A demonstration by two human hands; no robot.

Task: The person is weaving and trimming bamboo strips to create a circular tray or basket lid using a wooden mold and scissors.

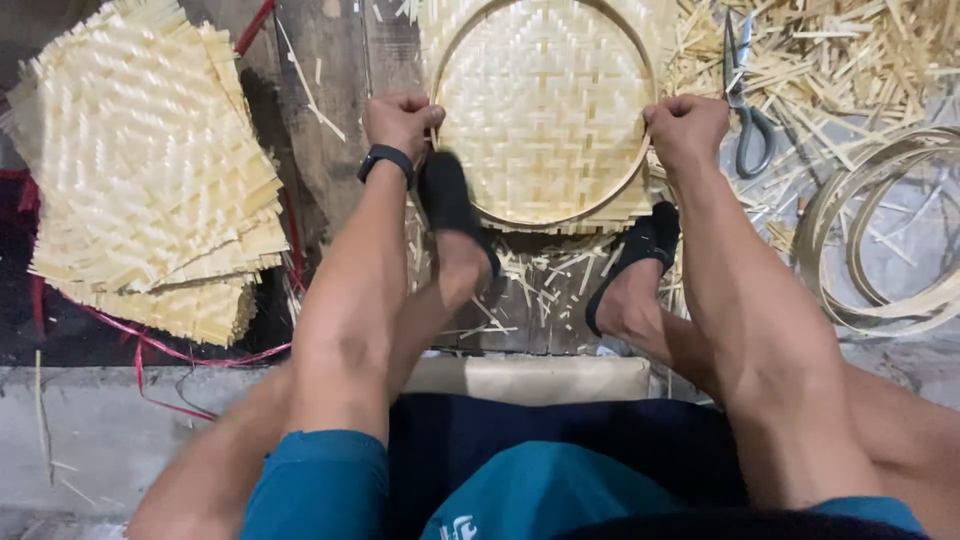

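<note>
A woven bamboo mat lies on the floor in front of me with a round bamboo hoop pressed onto it. My left hand is closed on the hoop's left rim; a black band sits on that wrist. On the right rim my right hand grips the hoop in a fist. Both my feet in black socks press on the mat's near edge, below the hoop.
A stack of square woven bamboo mats lies at the left over red cord. Metal scissors rest on loose bamboo strips at the upper right. Several coiled bamboo hoops lie at the right.
</note>
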